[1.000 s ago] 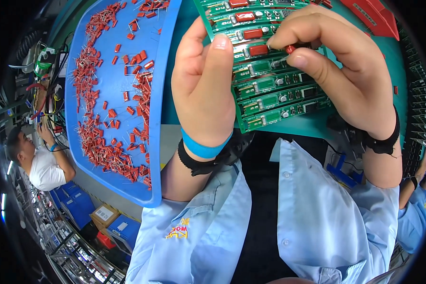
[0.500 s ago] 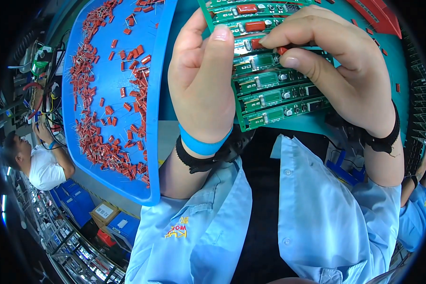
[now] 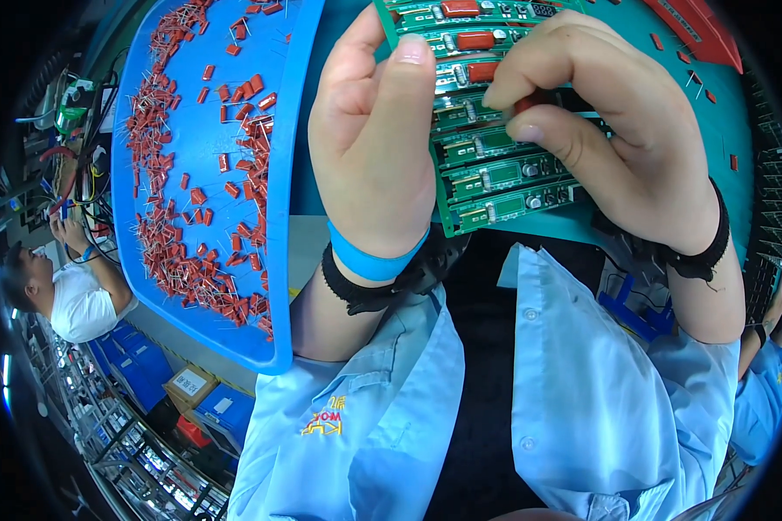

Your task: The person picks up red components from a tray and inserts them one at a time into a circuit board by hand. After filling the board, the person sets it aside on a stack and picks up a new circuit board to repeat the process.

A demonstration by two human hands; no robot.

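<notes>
Printed circuit board panel (image 3: pixel 499 179), a set of narrow green strips in one frame, is held up before the person, right of a blue plastic tray (image 3: pixel 280 226) and over a green mat (image 3: pixel 730 130); it should be light and fairly stiff, perhaps flexing between strips, so its side rail seems the safest grip; the left hand (image 3: pixel 378 130) clamps that left edge, thumb flat on the face, fingers curled behind; the right hand (image 3: pixel 634 130) pinches a red film capacitor (image 3: pixel 532 102) between thumb and index finger at the strips, its leads hidden; that body looks hard, glossy, possibly slippery, best taken by its flat sides, since thin wire legs would bend easily; upper strips bear matching mounted capacitors (image 3: pixel 476 40).

The tray, smooth-walled with a rounded corner, holds loose red capacitors (image 3: pixel 196 196), blocky and silver-legged, tangled in heaps; a few more lie on the mat, near a red sharp-edged box (image 3: pixel 695 30); farther off at left are a co-worker (image 3: pixel 87 304) in white, blue crates (image 3: pixel 130 356) and a cardboard box (image 3: pixel 189 388).
</notes>
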